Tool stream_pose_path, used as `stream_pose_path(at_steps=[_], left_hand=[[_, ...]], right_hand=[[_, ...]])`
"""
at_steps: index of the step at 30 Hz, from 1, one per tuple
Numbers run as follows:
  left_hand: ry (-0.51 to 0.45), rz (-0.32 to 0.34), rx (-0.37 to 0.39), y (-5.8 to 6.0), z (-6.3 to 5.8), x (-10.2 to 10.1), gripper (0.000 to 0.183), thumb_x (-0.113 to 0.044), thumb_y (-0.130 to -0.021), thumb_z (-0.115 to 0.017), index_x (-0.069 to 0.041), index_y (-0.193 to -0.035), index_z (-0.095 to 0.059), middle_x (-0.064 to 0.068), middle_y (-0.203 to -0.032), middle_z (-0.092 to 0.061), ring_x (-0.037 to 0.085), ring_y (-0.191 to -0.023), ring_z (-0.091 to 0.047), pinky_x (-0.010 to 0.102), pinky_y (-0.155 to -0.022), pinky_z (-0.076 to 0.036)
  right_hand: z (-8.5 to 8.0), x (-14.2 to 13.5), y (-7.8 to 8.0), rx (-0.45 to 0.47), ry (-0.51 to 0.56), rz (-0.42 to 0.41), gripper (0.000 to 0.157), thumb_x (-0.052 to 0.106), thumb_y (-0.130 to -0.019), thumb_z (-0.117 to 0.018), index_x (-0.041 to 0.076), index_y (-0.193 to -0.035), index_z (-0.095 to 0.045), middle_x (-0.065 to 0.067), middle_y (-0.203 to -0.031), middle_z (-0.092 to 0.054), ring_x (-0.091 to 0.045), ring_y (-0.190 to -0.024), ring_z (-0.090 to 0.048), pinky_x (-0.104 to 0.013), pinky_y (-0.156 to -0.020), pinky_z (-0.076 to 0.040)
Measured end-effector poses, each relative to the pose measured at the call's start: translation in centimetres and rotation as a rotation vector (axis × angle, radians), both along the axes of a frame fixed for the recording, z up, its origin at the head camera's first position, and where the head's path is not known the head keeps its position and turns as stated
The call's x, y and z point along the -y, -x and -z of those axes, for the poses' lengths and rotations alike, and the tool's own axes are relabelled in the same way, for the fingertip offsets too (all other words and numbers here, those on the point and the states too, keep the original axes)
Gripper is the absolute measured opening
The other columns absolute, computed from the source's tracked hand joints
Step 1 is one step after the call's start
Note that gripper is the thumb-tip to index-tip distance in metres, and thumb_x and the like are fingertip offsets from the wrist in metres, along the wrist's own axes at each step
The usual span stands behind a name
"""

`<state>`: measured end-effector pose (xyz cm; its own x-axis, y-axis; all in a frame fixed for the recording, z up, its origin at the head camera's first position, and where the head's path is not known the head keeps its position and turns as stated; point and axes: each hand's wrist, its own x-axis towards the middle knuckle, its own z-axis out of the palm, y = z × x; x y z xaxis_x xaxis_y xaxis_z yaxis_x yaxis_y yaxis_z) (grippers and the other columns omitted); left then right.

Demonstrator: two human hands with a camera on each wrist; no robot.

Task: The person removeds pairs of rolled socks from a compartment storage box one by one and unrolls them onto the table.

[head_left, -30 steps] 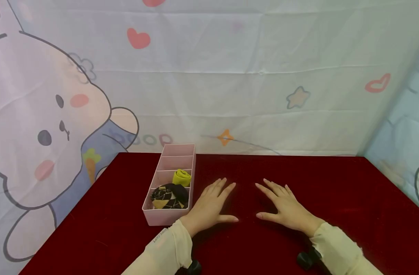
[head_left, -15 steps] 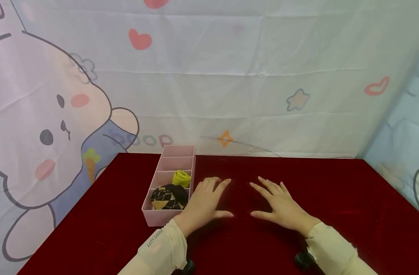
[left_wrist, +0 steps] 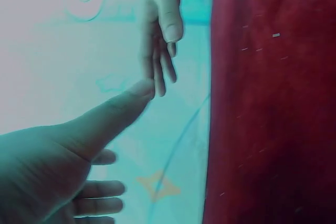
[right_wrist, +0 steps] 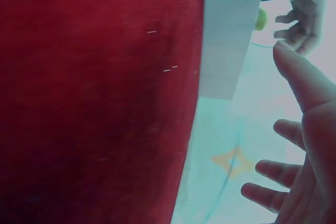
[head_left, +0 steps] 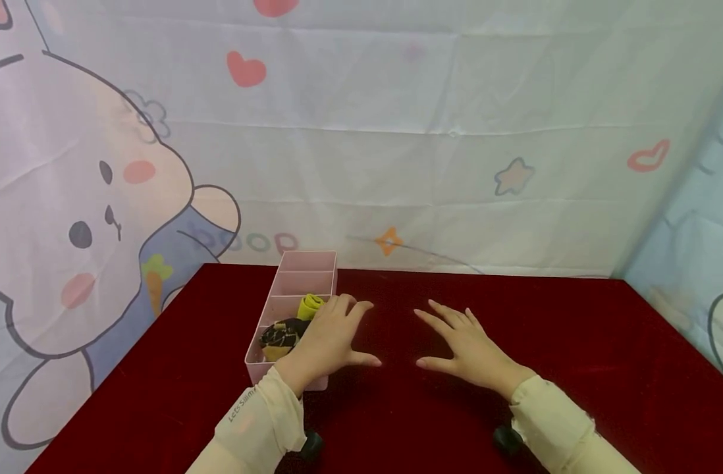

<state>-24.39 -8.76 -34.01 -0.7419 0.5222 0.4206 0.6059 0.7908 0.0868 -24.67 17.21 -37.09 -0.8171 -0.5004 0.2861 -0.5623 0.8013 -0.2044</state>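
Note:
My left hand (head_left: 328, 339) is held over the near right side of a pink divided box (head_left: 304, 283), fingers spread and a little bent, holding nothing. In the box's nearest compartment lies a black and tan patterned cloth bundle (head_left: 278, 337), partly hidden behind that hand. A rolled yellow-green cloth (head_left: 309, 306) sits in the compartment behind it. To the right, my right hand (head_left: 474, 349) hovers over the red tabletop with thumb and fingers apart, also holding nothing. The right wrist view shows the side of the box (right_wrist: 226, 35) beyond the fingers.
A dark red cloth (head_left: 563, 342) covers the table. Behind it hangs a pale printed curtain (head_left: 450, 164) with a cartoon rabbit, hearts and stars. The box's two far compartments hold nothing visible. Dark straps or devices (head_left: 506, 440) show under both wrists.
Both hands have moved left. The left hand has come from beside the box to overlap its near right side and the patterned bundle. The box and its contents have stayed put.

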Motion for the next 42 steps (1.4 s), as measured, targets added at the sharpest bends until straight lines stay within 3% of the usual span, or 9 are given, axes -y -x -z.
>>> stream_pose_path(at_steps=[3, 7, 10, 20, 30, 34, 42], left_hand=[[0.015, 0.0, 0.068, -0.1, -0.7, 1.0, 0.085, -0.054, -0.054, -0.077, -0.01, -0.122, -0.049, 0.008, -0.103, -0.049, 0.023, -0.093, -0.045, 0.037, -0.084, -0.039], [0.035, -0.004, 0.142, -0.1, -1.5, 2.3, 0.084, -0.053, -0.053, -0.079, -0.012, -0.12, -0.048, 0.008, -0.107, -0.048, 0.024, -0.1, -0.045, 0.039, -0.09, -0.036], [0.038, 0.001, 0.189, 0.0, -2.0, 3.3, 0.084, -0.05, -0.052, -0.081, -0.014, -0.121, -0.047, 0.009, -0.112, -0.048, 0.026, -0.107, -0.043, 0.043, -0.096, -0.033], [0.068, -0.047, 0.314, 0.1, -3.6, 7.5, 0.08, -0.049, -0.056, -0.079, -0.014, -0.12, -0.046, 0.006, -0.112, -0.05, 0.025, -0.108, -0.042, 0.044, -0.094, -0.033], [0.051, -0.058, 0.419, 0.4, -4.5, 10.5, 0.07, -0.045, -0.059, -0.079, -0.014, -0.114, -0.049, 0.006, -0.113, -0.051, 0.026, -0.108, -0.041, 0.049, -0.093, -0.031], [0.029, -0.091, 0.478, 0.4, -4.5, 11.6, 0.069, -0.043, -0.058, -0.08, -0.014, -0.114, -0.05, 0.006, -0.112, -0.051, 0.025, -0.108, -0.041, 0.048, -0.093, -0.032], [0.066, -0.112, 0.493, 0.3, -4.3, 12.6, 0.068, -0.04, -0.059, -0.08, -0.01, -0.113, -0.052, 0.005, -0.111, -0.052, 0.025, -0.106, -0.043, 0.046, -0.092, -0.033]], right_hand=[[-0.7, 0.5, 0.3, 0.021, 0.017, -0.017, 0.079, 0.064, -0.076, -0.051, 0.027, -0.142, -0.025, -0.008, -0.149, -0.022, -0.029, -0.134, -0.028, -0.057, -0.107, -0.015], [-1.6, 1.4, 0.5, 0.043, 0.05, -0.034, 0.076, 0.059, -0.078, -0.054, 0.027, -0.141, -0.027, -0.006, -0.149, -0.024, -0.03, -0.133, -0.03, -0.054, -0.105, -0.025], [-2.2, 2.3, 0.6, 0.05, 0.083, -0.041, 0.071, 0.055, -0.079, -0.056, 0.025, -0.139, -0.032, -0.004, -0.146, -0.03, -0.03, -0.131, -0.034, -0.051, -0.102, -0.033], [-3.7, 5.5, 1.4, 0.003, 0.137, -0.089, 0.05, 0.044, -0.082, -0.059, 0.018, -0.124, -0.052, 0.0, -0.123, -0.054, -0.019, -0.116, -0.05, -0.039, -0.097, -0.041], [-4.4, 8.6, 2.1, -0.025, 0.199, -0.187, 0.032, 0.031, -0.083, -0.062, 0.014, -0.109, -0.062, 0.001, -0.106, -0.062, -0.013, -0.094, -0.06, -0.027, -0.081, -0.049], [-4.8, 10.2, 2.2, -0.014, 0.2, -0.209, 0.03, 0.031, -0.083, -0.062, 0.014, -0.108, -0.062, 0.003, -0.103, -0.062, -0.012, -0.09, -0.059, -0.026, -0.08, -0.049], [-5.6, 13.8, 2.3, -0.002, 0.148, -0.272, 0.035, 0.032, -0.081, -0.064, 0.009, -0.108, -0.063, -0.001, -0.099, -0.062, -0.011, -0.084, -0.056, -0.024, -0.075, -0.047]])
